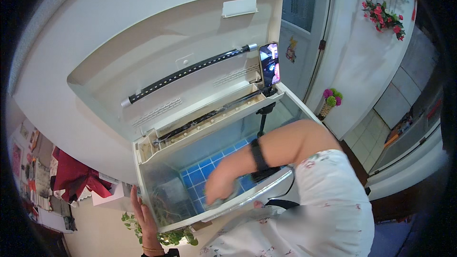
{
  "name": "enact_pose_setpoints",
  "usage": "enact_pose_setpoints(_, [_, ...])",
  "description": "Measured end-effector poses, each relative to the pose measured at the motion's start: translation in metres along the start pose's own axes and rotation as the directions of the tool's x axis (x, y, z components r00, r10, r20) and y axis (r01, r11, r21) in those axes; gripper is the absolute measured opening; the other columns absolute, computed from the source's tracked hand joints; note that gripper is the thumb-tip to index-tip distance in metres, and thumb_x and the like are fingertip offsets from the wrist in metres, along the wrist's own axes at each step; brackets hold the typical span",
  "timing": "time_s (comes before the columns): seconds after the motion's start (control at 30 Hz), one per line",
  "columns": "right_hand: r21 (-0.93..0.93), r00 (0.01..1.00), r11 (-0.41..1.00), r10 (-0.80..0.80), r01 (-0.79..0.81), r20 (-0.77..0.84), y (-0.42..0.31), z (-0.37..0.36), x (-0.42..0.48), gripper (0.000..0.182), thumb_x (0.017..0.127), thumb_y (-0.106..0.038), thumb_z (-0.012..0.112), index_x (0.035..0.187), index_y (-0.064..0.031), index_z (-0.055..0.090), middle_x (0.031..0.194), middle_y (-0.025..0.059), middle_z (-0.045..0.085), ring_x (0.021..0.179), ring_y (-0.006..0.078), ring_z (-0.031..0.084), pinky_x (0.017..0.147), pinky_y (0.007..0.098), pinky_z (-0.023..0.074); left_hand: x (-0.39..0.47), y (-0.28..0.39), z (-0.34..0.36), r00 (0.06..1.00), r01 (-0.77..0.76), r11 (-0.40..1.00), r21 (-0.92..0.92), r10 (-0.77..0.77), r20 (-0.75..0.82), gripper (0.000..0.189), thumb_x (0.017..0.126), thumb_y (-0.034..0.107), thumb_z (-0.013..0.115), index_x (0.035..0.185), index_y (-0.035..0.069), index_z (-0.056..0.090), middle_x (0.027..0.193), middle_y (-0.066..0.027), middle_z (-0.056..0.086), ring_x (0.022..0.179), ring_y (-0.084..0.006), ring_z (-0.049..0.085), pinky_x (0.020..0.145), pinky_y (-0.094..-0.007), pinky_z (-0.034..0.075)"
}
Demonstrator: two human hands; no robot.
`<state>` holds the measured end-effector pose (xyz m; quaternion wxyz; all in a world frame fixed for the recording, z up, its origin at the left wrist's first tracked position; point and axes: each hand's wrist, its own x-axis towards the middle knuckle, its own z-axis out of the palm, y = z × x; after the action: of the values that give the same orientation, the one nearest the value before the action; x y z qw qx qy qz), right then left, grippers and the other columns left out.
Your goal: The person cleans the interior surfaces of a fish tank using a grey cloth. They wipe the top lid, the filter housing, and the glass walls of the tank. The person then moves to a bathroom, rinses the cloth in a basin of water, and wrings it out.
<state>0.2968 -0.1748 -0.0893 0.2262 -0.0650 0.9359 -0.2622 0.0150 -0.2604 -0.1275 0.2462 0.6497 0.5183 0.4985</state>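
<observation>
A glass aquarium with a white frame stands before me, its white lid raised and blue tiles showing through the bottom. My right arm reaches over the front rim, and my right hand is inside near the front glass, on what looks like a pale greyish cloth, mostly hidden and blurred. My left hand rests with its fingers apart against the outside of the tank's left end, holding nothing. A black tube lies in the filter trough along the back. An LED light bar is fixed inside the lid.
A phone on a black stand is at the tank's back right corner. Green leaves show below the front left corner. To the right are a door and a vase of pompom flowers; a red cloth lies at the left.
</observation>
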Motion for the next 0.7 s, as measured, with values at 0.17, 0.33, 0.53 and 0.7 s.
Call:
enact_pose_setpoints(0.17, [0.011, 0.856, 0.862, 0.5, -0.506, 0.131, -0.048, 0.013, -0.11, 0.022, 0.076, -0.01, 0.05, 0.097, -0.0067, 0.055, 0.088, 0.0184, 0.059, 0.084, 0.0376, 0.057, 0.069, 0.046, 0.0444, 0.001, 0.008, 0.0, 1.0, 0.011, 1.0, 0.021, -0.011, 0.0, 0.05, 0.092, 0.026, 0.033, 0.133, -0.001, 0.027, 0.138, -0.0133, 0.029, 0.126, -0.0242, 0.028, 0.103, -0.0368, 0.02])
enact_pose_setpoints(0.33, [0.351, 0.433, 0.67, 0.712, -0.654, -0.552, -0.092, 0.06, -0.18, 0.029, 0.077, -0.011, 0.052, 0.106, -0.0049, 0.051, 0.09, 0.0158, 0.059, 0.084, 0.0318, 0.058, 0.067, 0.0405, 0.0452, 0.003, 0.0, 0.002, 0.999, -0.03, 0.998, 0.048, 0.031, -0.018, 0.05, 0.092, 0.029, 0.035, 0.131, -0.003, 0.03, 0.135, -0.0152, 0.033, 0.123, -0.0252, 0.033, 0.102, -0.0361, 0.023])
enact_pose_setpoints(0.53, [0.838, -0.386, 0.502, 0.831, 0.214, -0.4, -0.125, 0.144, -0.164, 0.04, 0.08, -0.007, 0.054, 0.119, 0.0006, 0.045, 0.101, 0.0093, 0.059, 0.088, 0.0153, 0.057, 0.076, 0.0292, 0.0457, 0.001, -0.013, -0.002, 0.993, -0.111, 0.994, -0.01, 0.11, -0.04, 0.049, 0.091, 0.026, 0.036, 0.131, -0.003, 0.031, 0.133, -0.0158, 0.034, 0.123, -0.0264, 0.032, 0.102, -0.0366, 0.022])
enact_pose_setpoints(0.7, [0.51, -0.511, 0.484, 0.854, 0.711, -0.097, -0.144, 0.22, -0.14, 0.035, 0.08, -0.003, 0.05, 0.115, 0.001, 0.048, 0.096, 0.0097, 0.06, 0.076, 0.0163, 0.06, 0.068, 0.0266, 0.0497, -0.001, -0.002, 0.0, 0.996, -0.087, 0.993, -0.075, 0.087, 0.001, 0.048, 0.091, 0.022, 0.035, 0.132, -0.002, 0.029, 0.136, -0.016, 0.03, 0.125, -0.0268, 0.031, 0.103, -0.0372, 0.022])
